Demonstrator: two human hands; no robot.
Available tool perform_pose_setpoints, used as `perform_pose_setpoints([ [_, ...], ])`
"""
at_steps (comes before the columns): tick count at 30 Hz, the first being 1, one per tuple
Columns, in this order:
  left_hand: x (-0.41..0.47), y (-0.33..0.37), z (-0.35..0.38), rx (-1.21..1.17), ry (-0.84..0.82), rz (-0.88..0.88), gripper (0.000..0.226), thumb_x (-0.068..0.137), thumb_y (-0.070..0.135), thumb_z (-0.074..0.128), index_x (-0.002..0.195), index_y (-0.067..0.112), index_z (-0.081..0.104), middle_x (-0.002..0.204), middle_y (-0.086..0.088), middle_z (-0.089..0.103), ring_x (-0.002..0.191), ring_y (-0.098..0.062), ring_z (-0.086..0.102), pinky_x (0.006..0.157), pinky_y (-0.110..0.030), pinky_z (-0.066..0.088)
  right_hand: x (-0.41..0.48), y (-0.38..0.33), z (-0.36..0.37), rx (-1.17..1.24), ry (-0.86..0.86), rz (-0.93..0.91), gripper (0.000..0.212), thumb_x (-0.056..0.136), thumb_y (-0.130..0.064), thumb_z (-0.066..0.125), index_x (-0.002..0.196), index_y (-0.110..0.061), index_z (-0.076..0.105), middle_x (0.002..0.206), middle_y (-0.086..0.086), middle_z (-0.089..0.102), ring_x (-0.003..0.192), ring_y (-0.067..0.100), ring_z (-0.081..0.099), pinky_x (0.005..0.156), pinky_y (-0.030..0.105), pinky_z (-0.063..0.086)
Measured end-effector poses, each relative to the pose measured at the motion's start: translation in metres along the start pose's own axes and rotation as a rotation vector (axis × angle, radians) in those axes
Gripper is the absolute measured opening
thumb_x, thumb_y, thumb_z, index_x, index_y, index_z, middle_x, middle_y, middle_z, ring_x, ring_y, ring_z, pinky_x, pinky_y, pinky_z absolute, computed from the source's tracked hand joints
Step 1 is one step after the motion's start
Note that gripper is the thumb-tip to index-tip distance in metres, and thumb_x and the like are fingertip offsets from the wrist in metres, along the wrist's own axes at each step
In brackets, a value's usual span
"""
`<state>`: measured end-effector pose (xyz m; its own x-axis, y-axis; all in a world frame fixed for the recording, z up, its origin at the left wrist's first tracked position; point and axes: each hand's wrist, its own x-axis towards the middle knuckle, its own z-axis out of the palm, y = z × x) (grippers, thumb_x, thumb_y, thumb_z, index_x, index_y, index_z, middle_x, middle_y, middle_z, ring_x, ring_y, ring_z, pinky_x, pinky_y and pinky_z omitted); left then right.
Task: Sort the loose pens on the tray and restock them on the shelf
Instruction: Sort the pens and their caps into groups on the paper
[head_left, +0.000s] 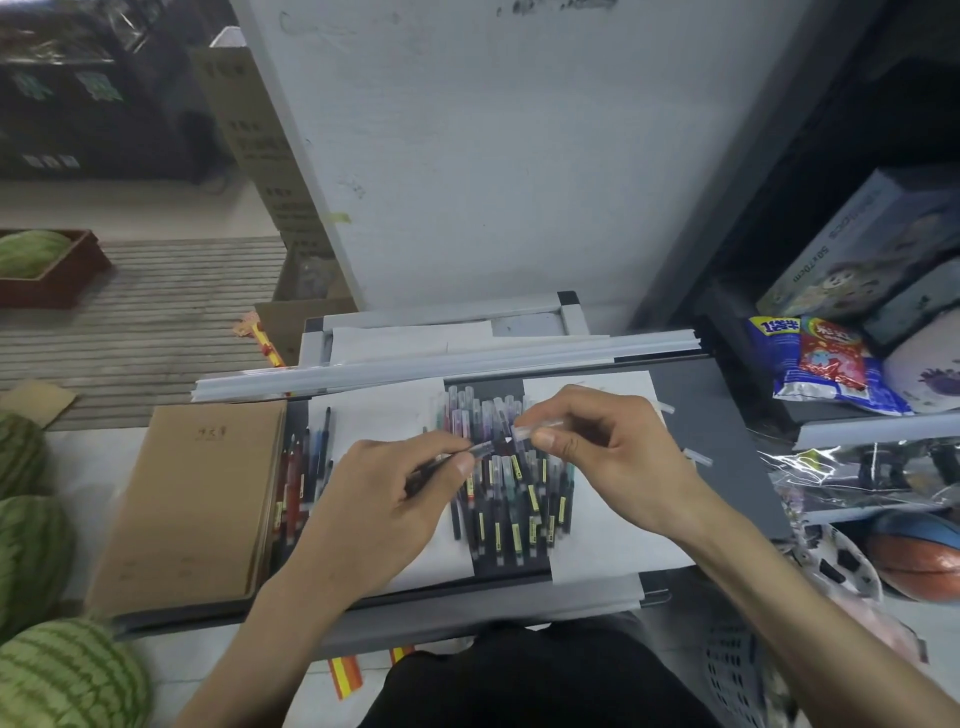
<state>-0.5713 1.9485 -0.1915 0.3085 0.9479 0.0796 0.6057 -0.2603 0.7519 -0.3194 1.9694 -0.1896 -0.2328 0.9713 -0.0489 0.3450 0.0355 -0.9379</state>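
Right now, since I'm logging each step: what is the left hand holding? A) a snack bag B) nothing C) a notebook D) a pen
D: the left hand pinches a dark pen over the pile of pens, facing a clear cap in the right hand.

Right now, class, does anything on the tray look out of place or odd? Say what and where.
Two small clear pieces, seemingly pen caps, lie alone on the dark tray, right of the right hand and apart from the pen pile. They look odd because no pen lies beside them.
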Motion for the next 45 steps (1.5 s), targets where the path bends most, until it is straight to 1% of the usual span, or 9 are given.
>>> perform_pose_setpoints([
  [5, 0.000, -0.003, 0.000, 0.027, 0.018, -0.019, 0.017, 0.104, 0.036, 0.059, 0.104, 0.031, 0.075, 0.063, 0.020, 0.057, 0.051, -0.010, 0.051, 0.052, -0.016, 0.031, 0.004, 0.004, 0.000, 0.012, 0.047, -0.007, 0.021, 0.099, -0.011, 0.068, 0.104, -0.027, 0.080, 0.093, -0.006, 0.077, 0.082, 0.026, 0.068, 0.079, 0.044, 0.057],
  [8, 0.000, -0.002, 0.001, -0.007, 0.033, -0.027, 0.025, 0.102, 0.043, 0.054, 0.103, 0.029, 0.076, 0.061, 0.017, 0.057, 0.051, -0.011, 0.051, 0.052, -0.016, 0.031, 0.006, 0.012, 0.001, 0.130, 0.132, 0.053, 0.032, 0.102, -0.005, 0.061, 0.113, -0.028, 0.079, 0.080, 0.006, 0.073, 0.069, 0.018, 0.062, 0.070, 0.029, 0.051],
  [15, -0.002, -0.009, 0.007, -0.034, 0.038, -0.066, 0.020, 0.104, 0.038, 0.058, 0.107, 0.031, 0.076, 0.065, 0.007, 0.063, 0.054, -0.017, 0.053, 0.053, -0.032, 0.041, 0.004, 0.016, 0.018, 0.424, 0.096, 0.260, 0.027, 0.108, -0.028, 0.049, 0.097, -0.007, 0.063, 0.087, 0.014, 0.076, 0.070, 0.026, 0.063, 0.074, 0.041, 0.044],
  [20, -0.006, -0.008, 0.009, -0.067, 0.034, -0.088, 0.019, 0.103, 0.036, 0.058, 0.102, 0.032, 0.076, 0.063, 0.007, 0.061, 0.052, -0.015, 0.049, 0.053, -0.030, 0.039, 0.000, 0.016, 0.024, 0.450, 0.097, 0.234, 0.016, 0.098, -0.029, 0.069, 0.092, -0.015, 0.075, 0.096, 0.026, 0.061, 0.075, 0.026, 0.046, 0.077, 0.040, 0.038],
  [22, -0.007, -0.008, 0.011, -0.071, 0.032, -0.095, 0.018, 0.103, 0.035, 0.059, 0.102, 0.031, 0.076, 0.060, 0.007, 0.059, 0.050, -0.014, 0.047, 0.052, -0.029, 0.038, -0.001, 0.015, 0.024, 0.597, 0.093, 0.249, 0.014, 0.097, -0.019, 0.069, 0.090, -0.009, 0.076, 0.089, 0.023, 0.052, 0.072, 0.023, 0.042, 0.073, 0.035, 0.039],
  [27, -0.009, -0.008, 0.013, -0.081, 0.025, -0.096, 0.018, 0.103, 0.035, 0.058, 0.101, 0.031, 0.076, 0.061, 0.006, 0.058, 0.051, -0.016, 0.046, 0.053, -0.029, 0.037, -0.003, 0.012, 0.023, 0.603, 0.047, 0.259, 0.021, 0.088, -0.014, 0.075, 0.100, 0.003, 0.076, 0.082, 0.015, 0.068, 0.066, 0.020, 0.054, 0.063, 0.025, 0.046],
  [30, -0.009, -0.007, 0.013, -0.077, 0.025, -0.095, 0.019, 0.102, 0.035, 0.058, 0.101, 0.030, 0.076, 0.061, 0.009, 0.058, 0.051, -0.015, 0.047, 0.052, -0.024, 0.035, -0.004, 0.013, 0.023, 0.602, 0.030, 0.241, 0.024, 0.086, -0.016, 0.075, 0.102, 0.003, 0.076, 0.081, 0.016, 0.069, 0.066, 0.020, 0.055, 0.063, 0.025, 0.047],
  [37, -0.008, -0.010, 0.024, -0.040, 0.008, -0.048, 0.020, 0.105, 0.035, 0.058, 0.097, 0.029, 0.075, 0.062, 0.005, 0.059, 0.054, -0.022, 0.052, 0.053, -0.037, 0.041, -0.010, 0.015, 0.036, 0.497, 0.042, 0.194, 0.010, 0.093, -0.004, 0.072, 0.097, -0.006, 0.080, 0.077, 0.011, 0.073, 0.066, 0.017, 0.060, 0.063, 0.022, 0.049],
  [45, 0.001, -0.022, 0.045, 0.019, 0.040, -0.037, 0.028, 0.102, 0.035, 0.054, 0.086, 0.022, 0.073, 0.064, 0.014, 0.055, 0.055, -0.016, 0.047, 0.051, -0.019, 0.028, 0.001, 0.024, 0.053, 0.470, 0.153, 0.247, 0.019, 0.095, 0.007, 0.065, 0.086, -0.002, 0.078, 0.065, 0.004, 0.069, 0.060, 0.013, 0.058, 0.058, 0.020, 0.047],
])
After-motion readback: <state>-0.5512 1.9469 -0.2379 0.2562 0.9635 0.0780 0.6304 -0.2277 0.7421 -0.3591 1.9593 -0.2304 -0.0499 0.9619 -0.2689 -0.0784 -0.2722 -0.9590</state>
